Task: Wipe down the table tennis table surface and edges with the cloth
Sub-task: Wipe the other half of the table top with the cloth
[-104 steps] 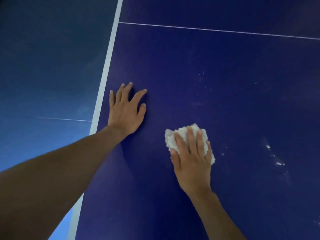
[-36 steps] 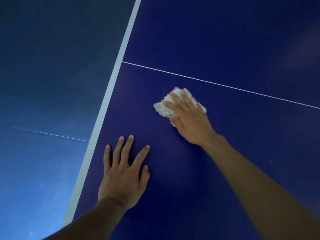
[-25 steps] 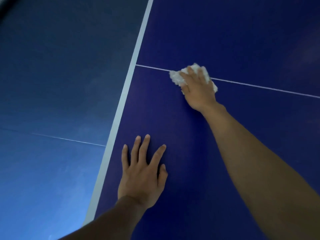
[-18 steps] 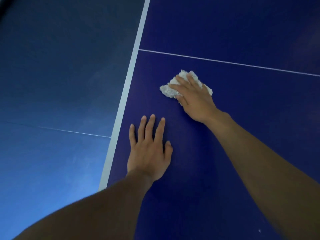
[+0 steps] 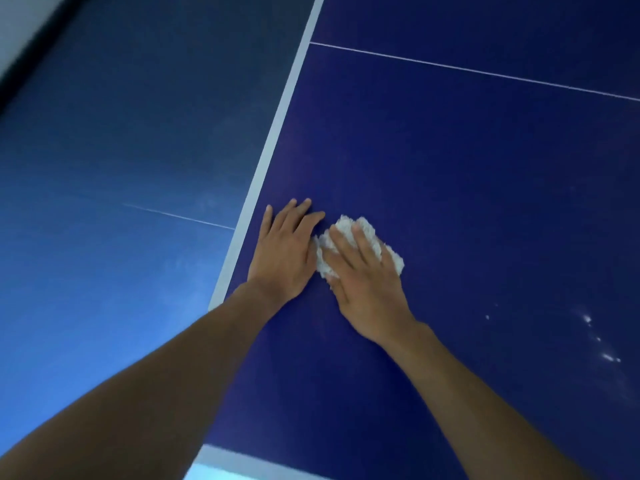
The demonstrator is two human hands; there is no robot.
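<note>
Blue table (image 5: 450, 202): R hand (image 5: 367, 275) presses cloth (image 5: 360, 230) (L hand (image 5: 284, 251) flat).

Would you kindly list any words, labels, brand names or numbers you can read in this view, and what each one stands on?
No text can be read anywhere in this view.
The table tennis table shows only white lines and a few white specks.
The cloth under the right hand carries no print, and nothing is written near the left hand.

My right hand (image 5: 367, 289) covers the middle of the cloth (image 5: 394, 260), and the table (image 5: 485, 202) runs out of view at top and right.
</note>
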